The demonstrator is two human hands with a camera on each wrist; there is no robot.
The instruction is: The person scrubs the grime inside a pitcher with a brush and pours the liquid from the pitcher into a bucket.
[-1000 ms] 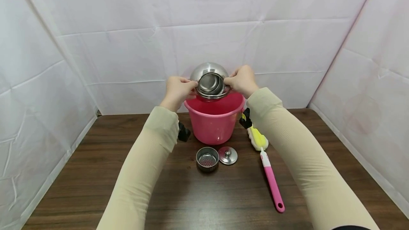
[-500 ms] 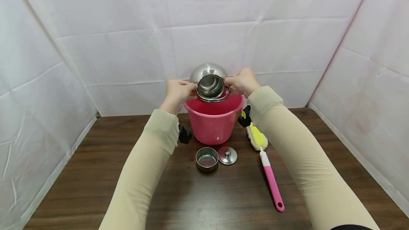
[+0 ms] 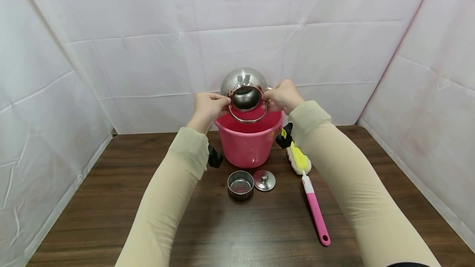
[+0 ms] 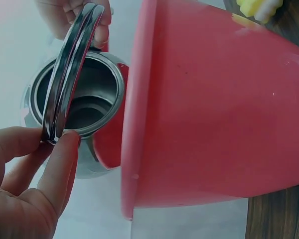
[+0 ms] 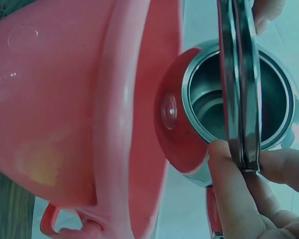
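Note:
A round stainless-steel teapot (image 3: 243, 78) is tipped over the pink bucket (image 3: 248, 147), its lidless mouth turned toward me and downward. Fingers of my left hand (image 3: 208, 108) pinch one end of its looped metal handle (image 4: 70, 74). At the other end of that handle, my right hand (image 3: 285, 96) pinches too. Both wrist views show the bare inside of the pot past the handle. On the table in front of the bucket sit a steel strainer cup (image 3: 241, 185) with a perforated bottom and a small knobbed lid (image 3: 264, 181).
A cleaning brush with a pink handle (image 3: 318, 217) and a yellow-and-white sponge head (image 3: 299, 160) lies right of the bucket, beside my right sleeve. White sheeting (image 3: 148, 65) hangs behind and at both sides of the dark wooden table (image 3: 92, 201).
The teapot has been tipped further, its mouth turning more down toward the bucket. Its handle loop now hangs lower, apart from the rim. Both hands keep their hold with little shift.

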